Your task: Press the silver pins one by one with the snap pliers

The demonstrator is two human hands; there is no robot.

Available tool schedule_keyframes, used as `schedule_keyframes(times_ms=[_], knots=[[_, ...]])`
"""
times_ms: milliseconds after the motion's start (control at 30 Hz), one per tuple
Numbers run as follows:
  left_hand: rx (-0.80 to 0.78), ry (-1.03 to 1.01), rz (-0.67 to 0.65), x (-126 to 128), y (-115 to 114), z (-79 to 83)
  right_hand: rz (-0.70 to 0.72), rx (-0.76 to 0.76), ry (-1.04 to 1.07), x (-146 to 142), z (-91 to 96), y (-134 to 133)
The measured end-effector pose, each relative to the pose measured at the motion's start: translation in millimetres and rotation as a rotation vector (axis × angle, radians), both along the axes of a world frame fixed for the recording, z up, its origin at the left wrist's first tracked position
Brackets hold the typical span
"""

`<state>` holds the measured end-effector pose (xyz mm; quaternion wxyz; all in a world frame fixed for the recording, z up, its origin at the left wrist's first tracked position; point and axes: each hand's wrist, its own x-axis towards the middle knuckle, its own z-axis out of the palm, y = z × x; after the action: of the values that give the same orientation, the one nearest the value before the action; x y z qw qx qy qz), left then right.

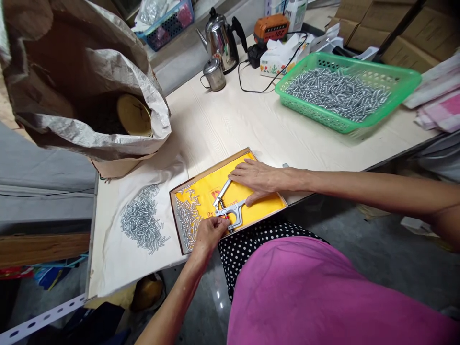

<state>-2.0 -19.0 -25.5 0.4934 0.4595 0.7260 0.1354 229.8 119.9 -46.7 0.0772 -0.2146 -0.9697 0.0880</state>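
Observation:
A pair of silver press pliers (235,211) with a spring and a red part lies over a shallow tray (212,168) lined with yellow printed material. My right hand (257,178) spans its two handles, fingers over the upper one and thumb against the lower one. At the jaw end, my left hand (211,232) is closed in a pinch; whatever lies between its fingertips is hidden. Small metal tube-like pieces (187,215) are spread along the tray's left side. Left of the tray, a heap of similar pieces (142,218) rests on white cloth.
A green basket (388,72) full of metal pieces stands at the back right. At the left rises a large open sack (132,139) with a yellowish container (134,115) inside. A kettle (221,45), metal cup (214,74), tissue box (273,60) and corded orange battery (271,28) line the back.

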Motion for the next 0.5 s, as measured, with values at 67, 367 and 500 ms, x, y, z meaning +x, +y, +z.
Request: schedule_keyframes(times_ms=[67, 367, 500], knots=[[0.008, 0.0, -0.003, -0.5, 0.2, -1.1, -0.002, 0.005, -0.018, 1.7, 1.5, -2.9], [0.157, 0.217, -0.088, 3.8, -3.7, 11.2, -0.063, -0.005, -0.056, 1.9, 11.3, -20.7], [0.584, 0.522, -0.307, 24.1, 3.7, 19.0, -0.071, -0.031, -0.024, -0.5, 7.5, -28.3]])
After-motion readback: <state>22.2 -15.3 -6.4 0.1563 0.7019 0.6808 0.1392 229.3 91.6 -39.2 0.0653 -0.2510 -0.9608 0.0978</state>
